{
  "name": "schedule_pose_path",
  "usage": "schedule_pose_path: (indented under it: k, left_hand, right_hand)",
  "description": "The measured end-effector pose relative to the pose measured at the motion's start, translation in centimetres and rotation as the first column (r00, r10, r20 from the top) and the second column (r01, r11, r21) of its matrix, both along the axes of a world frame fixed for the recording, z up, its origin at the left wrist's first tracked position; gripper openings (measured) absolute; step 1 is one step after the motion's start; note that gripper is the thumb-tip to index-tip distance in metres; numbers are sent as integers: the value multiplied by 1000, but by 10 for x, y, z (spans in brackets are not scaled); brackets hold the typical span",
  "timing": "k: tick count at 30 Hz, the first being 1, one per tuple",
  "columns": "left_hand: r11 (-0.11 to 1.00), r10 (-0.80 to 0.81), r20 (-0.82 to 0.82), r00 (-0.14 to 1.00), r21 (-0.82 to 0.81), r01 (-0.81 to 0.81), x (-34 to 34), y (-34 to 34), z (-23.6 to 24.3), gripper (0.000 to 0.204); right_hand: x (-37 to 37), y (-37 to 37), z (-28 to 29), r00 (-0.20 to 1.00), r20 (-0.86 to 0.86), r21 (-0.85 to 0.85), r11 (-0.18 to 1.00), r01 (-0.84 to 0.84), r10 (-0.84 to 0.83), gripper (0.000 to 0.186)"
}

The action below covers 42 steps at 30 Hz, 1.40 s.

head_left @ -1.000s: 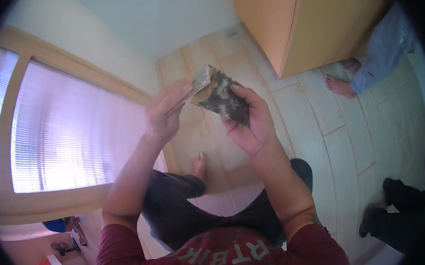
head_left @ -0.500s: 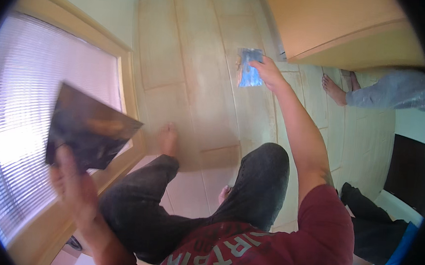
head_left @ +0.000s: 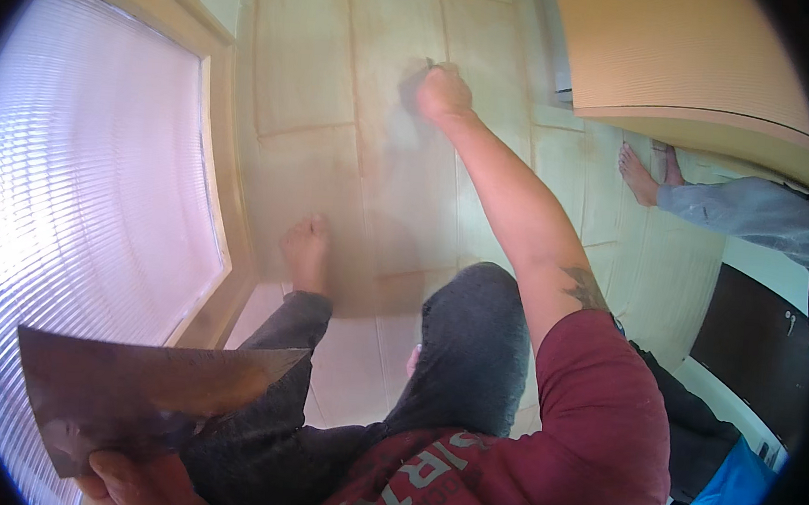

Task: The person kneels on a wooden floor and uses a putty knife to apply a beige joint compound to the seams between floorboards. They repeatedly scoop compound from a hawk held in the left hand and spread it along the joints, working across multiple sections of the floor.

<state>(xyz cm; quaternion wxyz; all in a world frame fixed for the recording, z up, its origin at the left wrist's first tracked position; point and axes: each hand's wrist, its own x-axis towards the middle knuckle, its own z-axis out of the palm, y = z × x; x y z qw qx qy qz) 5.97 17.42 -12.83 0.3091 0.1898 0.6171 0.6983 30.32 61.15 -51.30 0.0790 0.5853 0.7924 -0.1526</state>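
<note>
At the lower left, my left hand (head_left: 130, 485) grips a dark, flat metal plate (head_left: 125, 364) by its near edge, thumb on top. A brownish sheen or smear lies across the plate; which one I cannot tell. My right arm reaches far forward over the pale plank-like floor tiles (head_left: 398, 149). My right hand (head_left: 445, 94) is closed low over them, around a thin scraper blade (head_left: 413, 86). Only a dark, blurred part of that blade shows; the fist hides the rest. Brownish lines run along the tile joints near it.
On the left stands a wood-framed ribbed glass panel (head_left: 103, 138). A wooden cabinet (head_left: 690, 57) overhangs the upper right. Another person's bare foot (head_left: 637, 175) rests beneath it. A dark door (head_left: 759, 343) and a blue cloth (head_left: 735, 491) are at the right. My bare foot (head_left: 307, 250) is on the tiles.
My right hand has moved left and slightly forward, turning the blade from face-up to mostly hidden. My left hand has come lower and nearer, with the plate tilted flatter.
</note>
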Motion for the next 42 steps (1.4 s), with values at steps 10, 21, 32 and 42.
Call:
schedule_pose_path:
  k: [10,21,32,42]
  left_hand:
    - [999,27,-2,1000,-28,-27,-1,-12,-1,44]
    - [995,59,-22,998,-84,-61,2,-16,1,45]
    - [985,70,-51,996,-152,-77,7,2,5,46]
    - [985,1,-90,996,-171,-16,12,4,14,47]
  right_hand:
    - [32,-48,-6,987,-63,7,989,146,-145,30]
    - [42,-7,44,996,-81,78,997,-18,24,31]
    - [65,74,5,910,-16,-35,910,-414,413,39]
    - [141,-67,11,877,-80,-119,869,-481,474,33]
